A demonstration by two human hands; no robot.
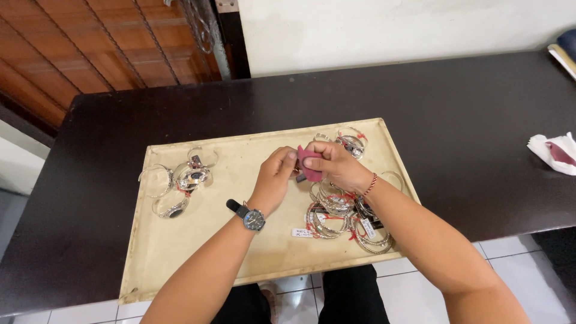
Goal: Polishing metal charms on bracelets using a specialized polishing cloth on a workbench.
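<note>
Both hands meet over the middle of a cream tray that lies on a dark counter. The right hand is closed around a small pink cloth, pinching it between thumb and fingers. The left hand has its fingers curled in against the same cloth; a small dark piece shows just under the cloth between the two hands, too hidden to tell what it is or which hand grips it. The left wrist wears a dark wristwatch, and the right wrist a thin red string bracelet.

Just below and to the right of the hands, a heap of silver bangles with red threads and small white tags rests on the tray. A few more bangles lie near the tray's far right corner. A separate group of silver bangles sits well apart at the tray's left end.

On the counter's right edge lies a crumpled white cloth with a dark red patch.
</note>
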